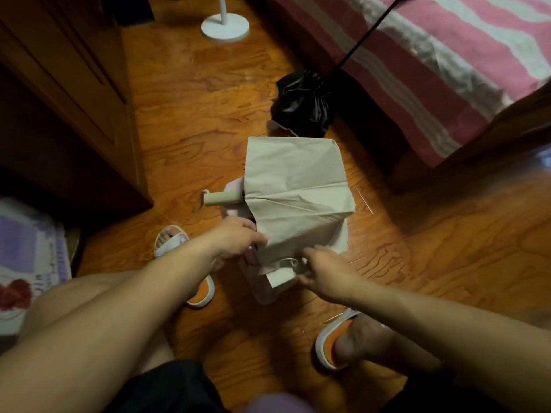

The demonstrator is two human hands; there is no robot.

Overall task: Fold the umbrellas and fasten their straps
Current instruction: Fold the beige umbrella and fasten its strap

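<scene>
Beige umbrella [295, 192] half collapsed on wooden floor [190, 108], centre of view, canopy loose and creased, pale pink lining showing along left and near edges. Beige handle [222, 198] sticking out to left, small loop at its end. Left hand [238, 238] at near-left edge of canopy, fingers [258, 237] curled, pinching the fabric. Right hand [325, 274] at near edge, fingers tucked in around a folded flap of fabric [281, 277], grasping it. Strap not identifiable among folds.

Black umbrella [304, 104] farther off, just beyond beige one, canopy bunched on floor, thin black shaft [369, 34] slanting up and far-right over the bed. Not touched by either hand.

Bed [441, 64] at far right, pink and white striped cover. Dark wooden cabinet [68, 93] along left. White round stand base [225, 26] on floor at far centre. Purple and white printed item [26, 257] at left edge. Feet in white slippers [331, 344] with orange insoles near either side of beige umbrella. Bare knees and dark shorts at near edge.
</scene>
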